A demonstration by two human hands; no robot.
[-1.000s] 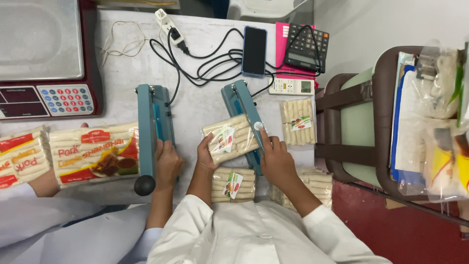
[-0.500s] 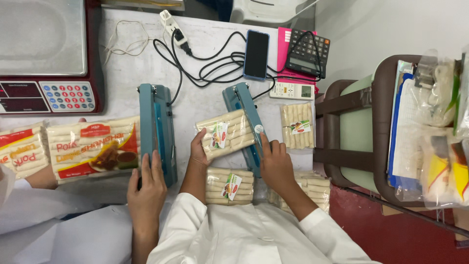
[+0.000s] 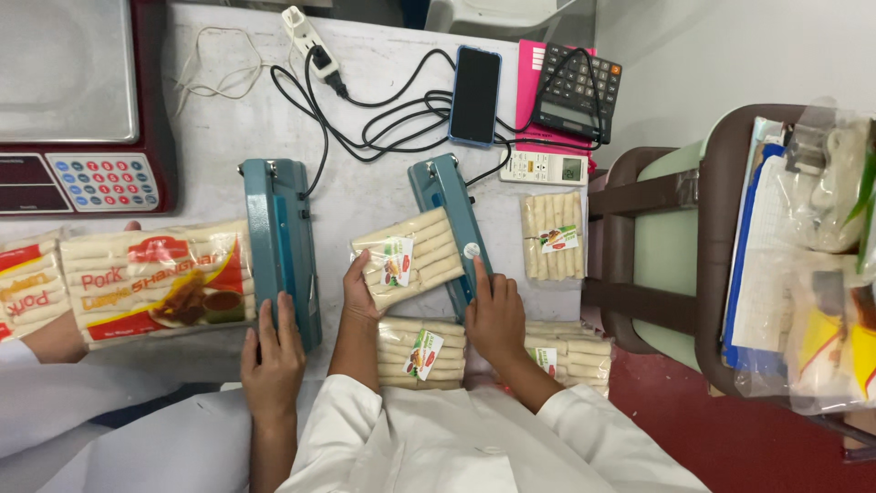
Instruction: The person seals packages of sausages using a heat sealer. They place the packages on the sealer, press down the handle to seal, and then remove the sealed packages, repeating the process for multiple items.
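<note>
Seen from above, a person in a white coat works at a pale grey bench (image 3: 228, 137), pressing a clear plastic pack of pale spring rolls with a small red-and-green label (image 3: 408, 258) against a teal impulse heat sealer (image 3: 449, 219). The left hand (image 3: 360, 290) grips the pack's near-left edge, fingers curled around it, so the pack lies tilted on the bench with its right end at the sealer's arm. The right hand (image 3: 493, 315) rests flat on the near end of the sealer's arm, fingers spread and pressing down, holding nothing.

Just below the held pack, a second labelled pack of spring rolls (image 3: 422, 352) lies at the bench edge between the two forearms, and a third pack (image 3: 570, 354) sits to its right, partly behind the right wrist. A fourth pack (image 3: 551, 236) lies upright beside the sealer's far side.

To the left, a co-worker's hand (image 3: 272, 351) rests at the near end of a second teal heat sealer (image 3: 278, 242), beside a large printed bag of spring rolls with red lettering (image 3: 155, 281).

Farther back stand a red digital weighing scale (image 3: 78, 100), a blue-cased smartphone (image 3: 475, 94), a black desk calculator (image 3: 575, 91) and tangled black power cords (image 3: 383, 128).
</note>
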